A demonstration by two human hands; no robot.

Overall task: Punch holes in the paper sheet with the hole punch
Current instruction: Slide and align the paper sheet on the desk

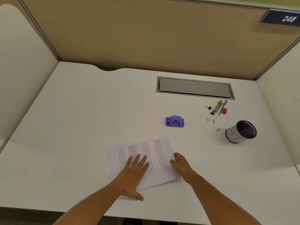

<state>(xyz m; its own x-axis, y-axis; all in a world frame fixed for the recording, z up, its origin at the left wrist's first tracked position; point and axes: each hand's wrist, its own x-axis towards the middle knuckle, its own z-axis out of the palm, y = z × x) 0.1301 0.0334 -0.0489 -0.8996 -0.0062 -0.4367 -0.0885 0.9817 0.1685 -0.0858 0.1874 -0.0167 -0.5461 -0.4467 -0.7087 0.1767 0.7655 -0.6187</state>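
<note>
Fingers (139, 161) flat on printed paper sheets (159, 153); partition sign (282, 18) reads 248.

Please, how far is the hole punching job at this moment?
Done: nothing shows as punched; the purple hole punch stands alone on the desk, apart from the paper sheets. In hand: the left hand lies flat on the sheets, and the right hand grips their right edge. Left: bringing paper and punch together, then pressing the punch.

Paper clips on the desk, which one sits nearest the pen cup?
The lone paper clip, just left of the black mesh pen cup. The other two lie side by side farther back.
</note>
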